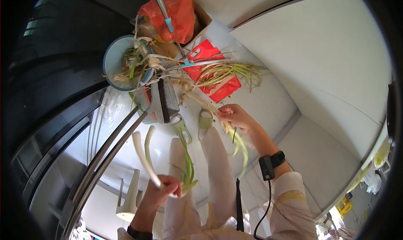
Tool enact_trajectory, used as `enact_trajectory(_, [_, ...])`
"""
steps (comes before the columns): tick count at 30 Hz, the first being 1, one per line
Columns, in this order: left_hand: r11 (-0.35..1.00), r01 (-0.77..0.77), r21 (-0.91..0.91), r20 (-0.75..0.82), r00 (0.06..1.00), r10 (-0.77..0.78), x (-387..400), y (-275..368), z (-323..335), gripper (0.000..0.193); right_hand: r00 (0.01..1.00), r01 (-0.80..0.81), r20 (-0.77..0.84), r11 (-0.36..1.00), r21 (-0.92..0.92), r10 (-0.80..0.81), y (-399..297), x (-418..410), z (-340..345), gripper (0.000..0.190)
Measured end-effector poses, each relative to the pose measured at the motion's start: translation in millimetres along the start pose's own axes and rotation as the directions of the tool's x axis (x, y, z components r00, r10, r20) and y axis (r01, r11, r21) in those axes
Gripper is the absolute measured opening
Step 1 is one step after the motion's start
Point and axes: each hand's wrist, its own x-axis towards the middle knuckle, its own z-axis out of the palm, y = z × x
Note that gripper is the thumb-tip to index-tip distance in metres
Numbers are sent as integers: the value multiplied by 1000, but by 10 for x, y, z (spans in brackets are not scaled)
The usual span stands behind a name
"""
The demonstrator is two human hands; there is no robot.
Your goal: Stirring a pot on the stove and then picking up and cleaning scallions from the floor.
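Observation:
My left hand (165,189) grips two peeled green onions (143,161), their white stems pointing up and left and their green leaves bending to the right. Farther forward, my right hand (236,117) is closed around another green onion (204,102), which still has its dry, pale outer skin and a rooty end. Its green leaves hang below the hand. Beyond that hand, a bundle of thin green onions (229,72) lies on a flat red plastic bag (215,93) on the floor.
A light blue bin (108,63) with dry peelings over its rim stands at the upper left. Beside it are a dustpan (151,111) and a squeegee (189,63). A cardboard box (203,19) holds a red plastic bag (179,16). Metal rails (116,139) run along the left.

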Motion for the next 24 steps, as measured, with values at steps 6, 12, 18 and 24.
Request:
enact_trajectory(6, [978, -135, 159, -79, 986, 149, -262, 199, 471, 20, 992, 68, 69, 903, 424, -108, -655, -890, 454, 22])
enact_trajectory(12, [938, -179, 297, -96, 972, 216, -552, 422, 704, 23, 965, 222, -30, 747, 627, -262, -1215, -1218, 903, 25])
enact_trajectory(18, [906, -204, 370, -164, 946, 280, -744, 536, 806, 41, 964, 237, -50, 762, 603, -260, -1342, -1281, 1354, 28])
enact_trajectory(24, [894, -208, 397, -207, 929, 308, -912, 471, 645, 30, 931, 204, 123, 771, 603, -343, -1375, -1438, 1611, 37])
